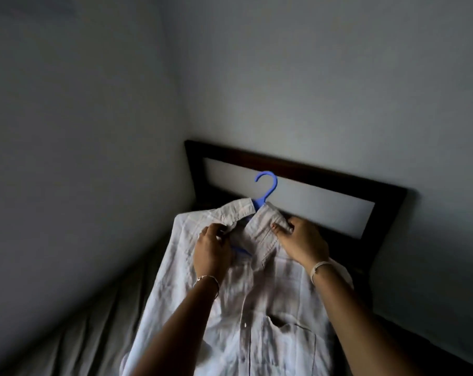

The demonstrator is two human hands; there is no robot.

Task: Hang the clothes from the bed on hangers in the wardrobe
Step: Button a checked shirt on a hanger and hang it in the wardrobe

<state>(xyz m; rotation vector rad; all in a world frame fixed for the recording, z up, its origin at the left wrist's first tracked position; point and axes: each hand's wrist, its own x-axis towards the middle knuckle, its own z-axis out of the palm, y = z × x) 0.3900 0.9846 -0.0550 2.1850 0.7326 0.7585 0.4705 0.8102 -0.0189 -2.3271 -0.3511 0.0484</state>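
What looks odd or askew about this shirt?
Nothing damaged. The pale checked button-up shirt is creased, and its collar sits open and uneven on the tilted blue plastic hanger, while the left hand and right hand pinch the collar's two sides.

Blue hanger — white faintly checked shirt — dark-brown headboard.

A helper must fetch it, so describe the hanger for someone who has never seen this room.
Find the dark wooden headboard against the grey wall. Before it, a left hand and a right hand hold a pale shirt by its collar. The hanger sits inside that collar, its bright blue hook the only vivid colour there.
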